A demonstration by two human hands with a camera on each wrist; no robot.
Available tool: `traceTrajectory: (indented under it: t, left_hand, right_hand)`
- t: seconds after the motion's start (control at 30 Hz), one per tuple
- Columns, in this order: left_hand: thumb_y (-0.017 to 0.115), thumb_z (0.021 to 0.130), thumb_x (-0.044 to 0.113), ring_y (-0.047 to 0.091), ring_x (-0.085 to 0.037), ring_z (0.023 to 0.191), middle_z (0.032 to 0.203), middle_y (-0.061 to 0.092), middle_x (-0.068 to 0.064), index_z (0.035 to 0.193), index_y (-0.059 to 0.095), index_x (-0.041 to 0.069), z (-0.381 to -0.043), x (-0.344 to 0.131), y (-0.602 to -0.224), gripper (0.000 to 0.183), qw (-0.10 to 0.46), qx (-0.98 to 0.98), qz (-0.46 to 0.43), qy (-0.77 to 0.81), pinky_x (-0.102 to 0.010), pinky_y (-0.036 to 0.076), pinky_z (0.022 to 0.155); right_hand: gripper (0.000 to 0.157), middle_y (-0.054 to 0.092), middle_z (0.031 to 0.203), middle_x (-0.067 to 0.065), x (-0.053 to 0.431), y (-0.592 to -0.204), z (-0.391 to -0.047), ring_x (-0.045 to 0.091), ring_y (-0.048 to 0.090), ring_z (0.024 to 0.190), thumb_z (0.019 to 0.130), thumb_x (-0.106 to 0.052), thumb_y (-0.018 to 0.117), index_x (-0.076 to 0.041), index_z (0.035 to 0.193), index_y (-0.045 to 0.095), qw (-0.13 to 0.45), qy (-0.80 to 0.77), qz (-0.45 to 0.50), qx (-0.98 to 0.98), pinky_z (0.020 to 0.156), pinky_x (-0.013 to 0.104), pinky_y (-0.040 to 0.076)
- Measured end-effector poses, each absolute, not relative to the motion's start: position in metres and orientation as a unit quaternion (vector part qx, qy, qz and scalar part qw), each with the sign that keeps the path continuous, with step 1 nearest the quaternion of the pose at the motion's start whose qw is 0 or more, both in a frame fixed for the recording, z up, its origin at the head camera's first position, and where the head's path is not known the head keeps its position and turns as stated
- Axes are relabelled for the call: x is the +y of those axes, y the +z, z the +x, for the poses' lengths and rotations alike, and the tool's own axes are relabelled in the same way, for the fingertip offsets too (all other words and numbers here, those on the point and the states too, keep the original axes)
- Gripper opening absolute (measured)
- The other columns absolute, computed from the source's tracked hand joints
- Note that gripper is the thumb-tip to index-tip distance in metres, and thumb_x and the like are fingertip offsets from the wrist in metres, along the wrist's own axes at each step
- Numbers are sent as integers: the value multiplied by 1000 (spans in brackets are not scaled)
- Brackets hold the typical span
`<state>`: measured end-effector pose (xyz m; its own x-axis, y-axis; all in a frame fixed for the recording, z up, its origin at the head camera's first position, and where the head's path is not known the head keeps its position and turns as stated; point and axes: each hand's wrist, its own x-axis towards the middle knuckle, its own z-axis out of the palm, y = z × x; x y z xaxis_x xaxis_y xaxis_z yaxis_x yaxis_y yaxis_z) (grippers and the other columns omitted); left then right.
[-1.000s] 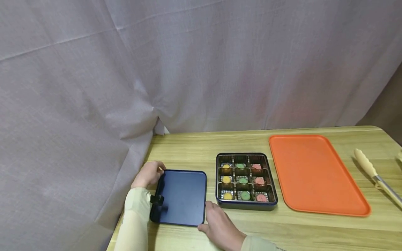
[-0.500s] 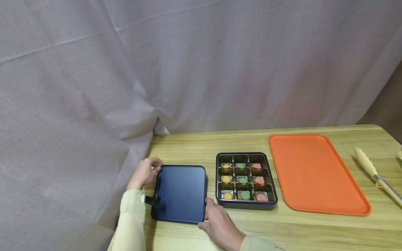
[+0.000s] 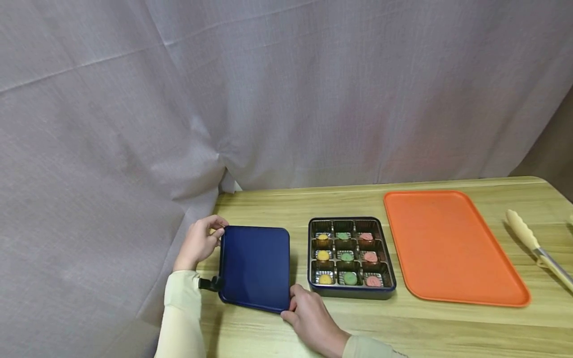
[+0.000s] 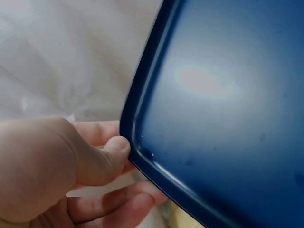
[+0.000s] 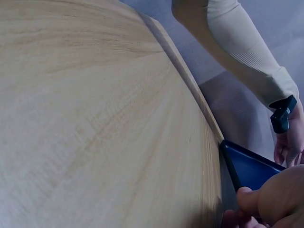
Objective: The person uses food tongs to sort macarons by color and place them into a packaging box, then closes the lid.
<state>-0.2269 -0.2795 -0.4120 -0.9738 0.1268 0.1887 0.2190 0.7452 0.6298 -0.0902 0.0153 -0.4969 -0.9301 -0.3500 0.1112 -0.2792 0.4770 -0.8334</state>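
A dark blue square lid (image 3: pixel 255 266) with a shallow raised rim is lifted and tilted at the left of the table in the head view. My left hand (image 3: pixel 199 242) pinches its far left corner; the left wrist view shows the thumb on the rim of the lid (image 4: pixel 213 118) and fingers beneath. At the near right corner, my right hand (image 3: pixel 313 318) grips the edge between thumb and fingers. Right of the lid stands a dark square box (image 3: pixel 351 293) with a divided insert. Its compartments hold small round yellow (image 3: pixel 326 279), green (image 3: pixel 350 278) and pink (image 3: pixel 373 281) pieces.
An orange tray (image 3: pixel 452 248) lies right of the box. Tongs (image 3: pixel 524 231) with cream tips lie at the far right. A grey curtain (image 3: pixel 286 99) hangs behind the wooden table (image 3: pixel 268 201) and along its left side.
The lid has risen from the table and tilted, its left side higher. My left hand has moved up and left with it. My right hand stays at the near right corner.
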Motion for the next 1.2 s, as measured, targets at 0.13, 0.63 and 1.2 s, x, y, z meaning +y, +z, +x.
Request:
traceTrajectory:
  t: [0.13, 0.63, 1.2]
  left_hand:
    - [66, 99, -5, 71, -22, 69, 96, 75, -12, 107, 75, 7, -224, -278, -404, 17, 89, -916, -90, -380, -29, 58, 63]
    - [67, 99, -6, 78, -21, 75, 104, 78, -17, 112, 78, -3, -220, -275, -391, 17, 212, -828, -100, -509, -22, 62, 70]
    - [67, 94, -15, 78, -11, 79, 99, 73, -2, 114, 72, -19, -227, -257, -399, 21, 229, -706, -167, -649, -34, 64, 76]
  right_hand:
    - [23, 62, 72, -12, 14, -494, -88, -4, 55, 64, 92, -6, 81, -10, 94, 58, 9, -485, -196, 852, 58, 20, 49]
    - [23, 74, 85, -5, 18, -460, -82, 0, 64, 75, 85, 0, 83, -9, 105, 78, -156, -508, -223, 817, 65, 20, 57]
    - [41, 80, 95, 4, 66, -435, -98, 6, 70, 73, 75, 4, 88, -6, 115, 82, -320, -450, -243, 797, 61, 11, 53]
